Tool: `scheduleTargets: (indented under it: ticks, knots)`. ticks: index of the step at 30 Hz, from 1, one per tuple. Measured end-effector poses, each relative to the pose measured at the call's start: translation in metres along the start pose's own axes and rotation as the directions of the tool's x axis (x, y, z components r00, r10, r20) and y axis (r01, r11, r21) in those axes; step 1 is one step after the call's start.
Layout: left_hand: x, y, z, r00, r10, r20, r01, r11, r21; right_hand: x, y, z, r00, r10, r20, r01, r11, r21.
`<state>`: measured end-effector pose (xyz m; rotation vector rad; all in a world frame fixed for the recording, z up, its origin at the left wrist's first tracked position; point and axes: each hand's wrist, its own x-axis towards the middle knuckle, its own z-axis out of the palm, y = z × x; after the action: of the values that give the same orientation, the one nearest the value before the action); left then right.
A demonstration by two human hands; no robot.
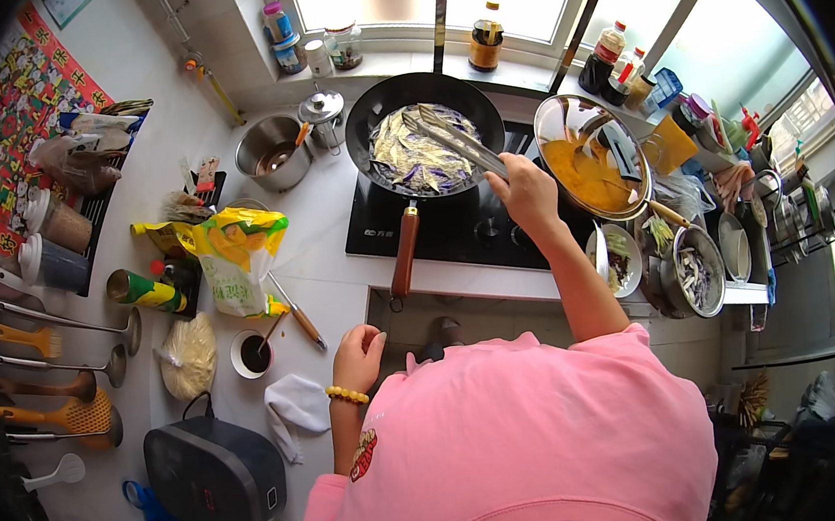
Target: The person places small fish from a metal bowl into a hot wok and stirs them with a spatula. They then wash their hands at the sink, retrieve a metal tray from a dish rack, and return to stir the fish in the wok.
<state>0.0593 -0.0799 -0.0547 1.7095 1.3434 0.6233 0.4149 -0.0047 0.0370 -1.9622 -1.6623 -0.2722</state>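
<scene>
My right hand (529,193) grips metal tongs (455,140), whose tips reach into a black wok (480,92). Pale, batter-coated strips with purple edges (414,151) lie in bubbling oil inside the wok. Its wooden handle (405,250) points back toward me. Near the counter edge, my left hand (357,358) hangs with its fingers curled together and nothing visible in it. A white cloth (297,408) and a small bowl of dark liquid (253,353) are to its left. A glass-lidded pan of orange-brown food (583,177) stands right of the wok.
Left on the counter are a yellow-and-white food bag (241,266), a wooden-handled utensil (303,320), a steel pot (272,158) and a dark appliance (215,468). At right sit a white bowl (625,263) and a metal bowl of sliced food (701,274). Bottles (485,39) line the windowsill.
</scene>
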Motion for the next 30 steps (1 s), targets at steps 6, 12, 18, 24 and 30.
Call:
scheduleTargets:
  ticks: [6,12,18,24,30]
  knots:
    - [-0.001,0.004,-0.002,0.999,-0.018,0.039,0.017,0.999,0.033,-0.008,0.000,-0.003,0.997,0.014,-0.077,-0.009,0.998,0.058]
    - [-0.007,-0.004,-0.004,0.999,-0.025,0.033,0.024,1.000,0.016,-0.014,-0.005,-0.002,0.989,0.058,-0.134,-0.045,0.994,0.103]
    - [-0.018,-0.008,-0.004,1.000,-0.023,-0.002,0.023,1.000,-0.004,-0.019,-0.009,0.004,0.993,0.066,-0.095,-0.058,0.994,0.090]
    - [-0.027,-0.012,-0.006,1.000,-0.029,-0.005,0.029,1.000,-0.002,-0.024,-0.011,0.014,0.997,0.051,-0.062,-0.047,0.997,0.069]
    - [-0.033,-0.017,-0.007,0.999,-0.033,-0.022,0.033,0.999,-0.013,-0.027,-0.027,0.009,0.987,0.161,0.013,-0.162,0.984,0.077]
